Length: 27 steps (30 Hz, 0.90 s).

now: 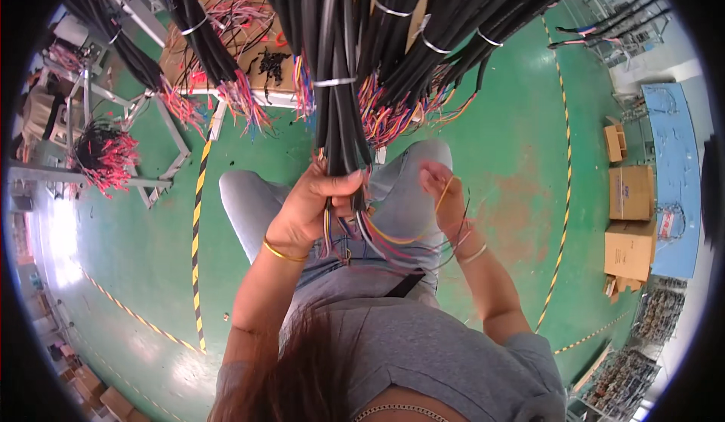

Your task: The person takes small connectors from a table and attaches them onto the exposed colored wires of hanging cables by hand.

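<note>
My left hand [317, 199] is closed around a bundle of black cables [343, 131] that hangs from above. A white cable tie [334, 82] circles this bundle higher up. Below my fist, thin coloured wires [370, 229] fan out of the cut cable ends toward the right. My right hand [442, 188] is raised over my right thigh, its fingers smeared by motion. A yellow wire [444, 195] and a few darker ones curve up beside this hand; whether the fingers grip any is unclear.
More tied black cable bundles [445, 33] hang around, with coloured wire ends [393, 112]. Behind them stands a workbench [264, 60] with loose wires. A metal frame [170, 143] holds cables at left. Cardboard boxes [630, 192] stand by a blue panel [672, 173] at right. Striped tape [198, 233] marks the green floor.
</note>
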Each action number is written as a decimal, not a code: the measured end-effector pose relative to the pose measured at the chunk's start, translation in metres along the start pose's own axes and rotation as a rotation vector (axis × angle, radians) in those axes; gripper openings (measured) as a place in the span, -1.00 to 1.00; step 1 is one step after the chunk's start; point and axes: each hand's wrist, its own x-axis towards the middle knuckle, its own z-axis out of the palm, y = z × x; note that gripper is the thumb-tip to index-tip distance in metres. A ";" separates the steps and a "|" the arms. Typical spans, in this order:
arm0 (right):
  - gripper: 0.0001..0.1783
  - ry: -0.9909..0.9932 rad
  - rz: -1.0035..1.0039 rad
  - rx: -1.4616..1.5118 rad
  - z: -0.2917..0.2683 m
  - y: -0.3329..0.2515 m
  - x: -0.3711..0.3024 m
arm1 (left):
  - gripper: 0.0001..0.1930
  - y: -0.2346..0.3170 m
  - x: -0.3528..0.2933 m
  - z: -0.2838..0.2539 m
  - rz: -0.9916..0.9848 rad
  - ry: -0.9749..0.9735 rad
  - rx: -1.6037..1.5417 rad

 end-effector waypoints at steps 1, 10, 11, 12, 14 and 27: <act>-0.76 -0.169 -0.035 0.188 0.006 -0.007 0.007 | -0.87 -0.001 -0.002 0.000 -0.004 -0.003 0.004; -0.79 -0.830 0.243 0.239 0.042 -0.076 -0.011 | -0.87 -0.005 -0.013 0.003 0.043 0.133 0.401; -0.79 -0.833 0.246 0.240 0.040 -0.077 -0.009 | -0.87 -0.006 -0.013 0.004 0.079 0.146 0.460; -0.83 -0.730 -0.281 -0.184 0.037 -0.079 -0.007 | -0.86 -0.006 -0.016 0.008 0.121 0.240 0.599; -0.85 -0.570 -0.793 -0.601 0.041 -0.088 -0.012 | -0.85 -0.012 -0.011 0.008 0.212 0.370 0.695; -0.87 -0.960 -0.598 -0.162 0.038 -0.106 -0.065 | -0.86 0.037 0.051 -0.087 0.576 0.917 1.062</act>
